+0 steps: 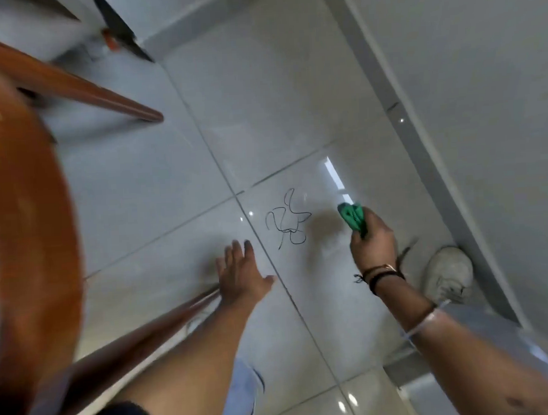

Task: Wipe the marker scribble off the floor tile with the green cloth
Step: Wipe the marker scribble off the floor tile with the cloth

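Nothing's wiped yet. The left hand [241, 272] is spread open and empty, near the floor tile [326, 268]. The marker scribble [287, 221] sits intact mid-tile, and on its right the right hand [374, 240] clutches the bunched green cloth [352, 217], not yet on the ink.

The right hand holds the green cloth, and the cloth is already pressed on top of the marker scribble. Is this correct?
Not quite. In the head view the right hand does hold the green cloth, but the cloth is beside the marker scribble, to its right, not on it.
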